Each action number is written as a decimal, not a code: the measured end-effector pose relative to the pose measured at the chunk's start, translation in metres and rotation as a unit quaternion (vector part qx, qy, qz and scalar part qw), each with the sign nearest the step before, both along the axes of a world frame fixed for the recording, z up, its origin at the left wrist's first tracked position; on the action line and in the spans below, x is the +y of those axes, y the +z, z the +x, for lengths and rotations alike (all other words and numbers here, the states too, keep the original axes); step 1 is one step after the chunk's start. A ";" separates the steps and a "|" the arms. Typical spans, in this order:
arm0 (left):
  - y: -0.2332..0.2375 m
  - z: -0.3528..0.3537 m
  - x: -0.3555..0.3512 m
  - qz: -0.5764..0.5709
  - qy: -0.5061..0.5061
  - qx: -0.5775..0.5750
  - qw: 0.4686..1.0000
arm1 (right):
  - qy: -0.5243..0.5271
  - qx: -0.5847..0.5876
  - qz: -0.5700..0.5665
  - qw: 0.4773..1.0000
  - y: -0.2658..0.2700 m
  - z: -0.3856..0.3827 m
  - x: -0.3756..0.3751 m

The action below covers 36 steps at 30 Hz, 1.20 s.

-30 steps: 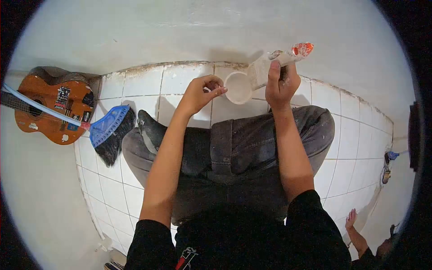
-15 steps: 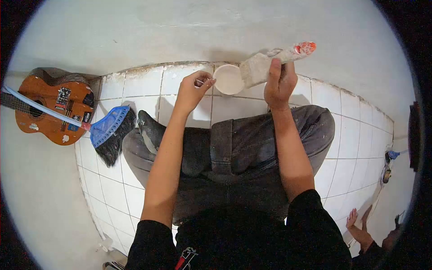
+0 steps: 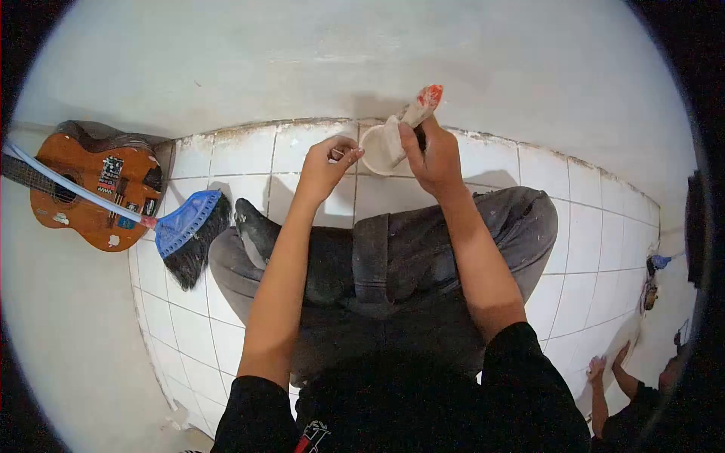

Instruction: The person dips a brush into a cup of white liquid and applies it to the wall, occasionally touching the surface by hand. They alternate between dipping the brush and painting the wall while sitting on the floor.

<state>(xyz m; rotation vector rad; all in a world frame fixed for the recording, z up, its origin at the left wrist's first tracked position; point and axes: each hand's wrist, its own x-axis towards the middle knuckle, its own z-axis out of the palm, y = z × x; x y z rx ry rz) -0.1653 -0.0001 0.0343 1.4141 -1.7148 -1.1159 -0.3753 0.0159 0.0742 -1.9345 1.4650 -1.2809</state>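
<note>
I sit cross-legged on a white tiled floor [image 3: 574, 219] facing a white wall. My left hand [image 3: 327, 162] pinches the rim of a small white cup [image 3: 375, 148] held near the foot of the wall. My right hand [image 3: 429, 155] grips a putty-caked scraper [image 3: 408, 121] with a red-tipped handle. Its blade dips into the cup's mouth. Both forearms reach forward over my grey trousers.
A brown ukulele [image 3: 87, 185] leans at the left wall. A blue-headed broom [image 3: 181, 226] lies beside it on the tiles. At the lower right another person's hands [image 3: 608, 366] press on the wall. A small blue-tipped tool [image 3: 655, 263] lies near the right wall.
My right hand has swung the scraper left and down, from beside the cup into its mouth. The left hand kept its hold on the cup. The view shifted slightly.
</note>
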 end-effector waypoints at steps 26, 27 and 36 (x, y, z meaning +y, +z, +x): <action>0.003 0.001 0.000 0.003 0.005 -0.012 1.000 | -0.094 -0.260 0.001 0.961 -0.020 -0.012 -0.012; 0.003 0.002 -0.001 0.001 0.005 -0.011 1.000 | -0.096 -0.365 0.060 0.924 -0.014 -0.013 -0.011; -0.001 0.005 -0.002 -0.026 0.005 -0.005 1.000 | -0.151 -0.661 0.232 0.697 -0.017 -0.027 -0.021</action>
